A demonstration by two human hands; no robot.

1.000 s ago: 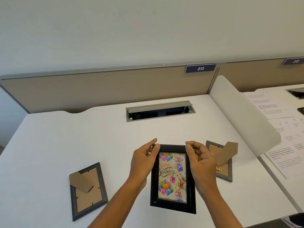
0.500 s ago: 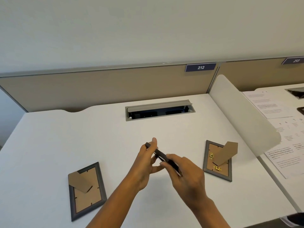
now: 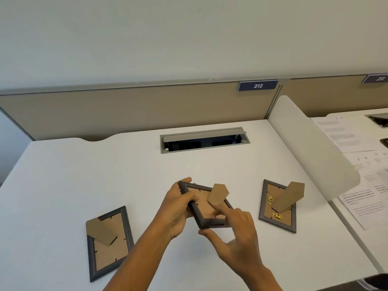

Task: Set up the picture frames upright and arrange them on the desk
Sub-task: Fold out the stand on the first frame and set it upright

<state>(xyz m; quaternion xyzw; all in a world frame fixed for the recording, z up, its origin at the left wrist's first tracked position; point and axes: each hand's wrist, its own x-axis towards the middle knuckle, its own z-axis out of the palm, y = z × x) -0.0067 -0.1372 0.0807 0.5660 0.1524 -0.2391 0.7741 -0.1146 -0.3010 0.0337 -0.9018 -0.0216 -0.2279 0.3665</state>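
Note:
I hold a black picture frame (image 3: 206, 208) above the white desk (image 3: 63, 175), its brown back up and its cardboard stand (image 3: 217, 195) sticking out. My left hand (image 3: 178, 208) grips the frame's left edge. My right hand (image 3: 235, 236) holds the near corner from below, with a finger on the back by the stand. A grey frame (image 3: 108, 242) lies face down at the near left, its stand folded nearly flat. Another grey frame (image 3: 277, 205) lies face down on the right with its stand raised and brass clips showing.
An open cable hatch (image 3: 204, 140) sits in the desk at the back centre. A beige partition (image 3: 126, 110) with the label 212 runs behind. A white curved divider (image 3: 310, 148) bounds the right side; printed papers (image 3: 361, 175) lie on the neighbouring desk beyond.
A second ago I held the frame with its birthday picture facing me. I turned it edge-on, then over, so its brown back and stand now face up.

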